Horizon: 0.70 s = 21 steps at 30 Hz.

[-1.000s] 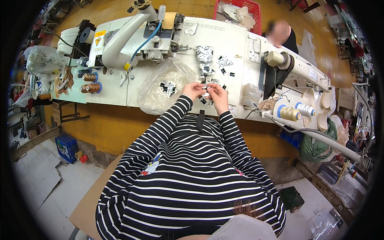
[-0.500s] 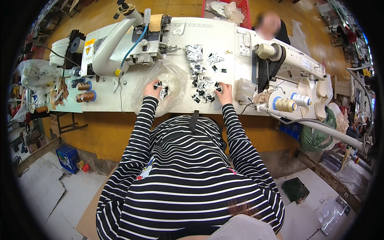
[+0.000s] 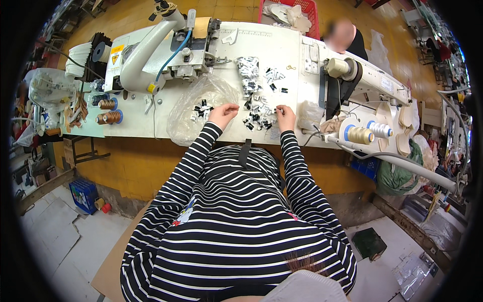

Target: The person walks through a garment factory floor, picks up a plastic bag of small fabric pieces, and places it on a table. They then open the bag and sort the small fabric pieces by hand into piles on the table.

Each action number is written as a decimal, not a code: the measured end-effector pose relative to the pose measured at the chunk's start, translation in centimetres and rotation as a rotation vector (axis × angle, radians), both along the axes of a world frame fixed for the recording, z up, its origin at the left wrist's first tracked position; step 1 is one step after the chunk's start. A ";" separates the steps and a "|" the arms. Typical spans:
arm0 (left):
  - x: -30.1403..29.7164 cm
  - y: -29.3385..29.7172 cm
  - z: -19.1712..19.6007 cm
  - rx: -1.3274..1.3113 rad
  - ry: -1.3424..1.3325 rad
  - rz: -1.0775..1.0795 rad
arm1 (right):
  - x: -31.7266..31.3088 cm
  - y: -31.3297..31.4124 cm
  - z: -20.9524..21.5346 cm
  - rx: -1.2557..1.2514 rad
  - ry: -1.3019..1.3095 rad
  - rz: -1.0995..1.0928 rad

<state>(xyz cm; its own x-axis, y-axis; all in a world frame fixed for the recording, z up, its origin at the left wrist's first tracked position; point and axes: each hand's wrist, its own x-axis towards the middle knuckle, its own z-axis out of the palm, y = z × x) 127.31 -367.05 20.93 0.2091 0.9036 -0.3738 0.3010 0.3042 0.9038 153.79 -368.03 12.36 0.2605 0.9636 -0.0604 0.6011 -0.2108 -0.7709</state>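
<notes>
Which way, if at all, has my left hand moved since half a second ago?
Yes, rightward: judged against the white machine at left, your left hand has shifted toward the clear bag's right edge.

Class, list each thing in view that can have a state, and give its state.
Left hand: fingers drawn together; hold unclear
Right hand: fingertips close together; hold too small to tell
Bag: looks open; partly filled
Loose pieces: scattered between the hands
Red basket: uncovered, loaded
Cream spool: wound, not bare
</notes>
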 end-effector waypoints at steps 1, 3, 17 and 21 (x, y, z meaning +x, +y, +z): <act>0.1 0.0 0.1 -0.032 0.008 -0.020 | -0.2 0.1 0.0 -0.020 0.003 -0.001; 0.3 -0.2 0.2 -0.069 0.013 -0.048 | -0.9 0.2 -0.4 -0.068 0.003 -0.010; 2.6 -0.5 0.8 -0.112 -0.199 -0.077 | -1.2 -0.8 5.4 -0.236 0.543 -0.103; 5.1 0.1 2.0 -0.057 -0.281 -0.022 | -3.0 -1.1 9.9 -0.336 0.793 0.141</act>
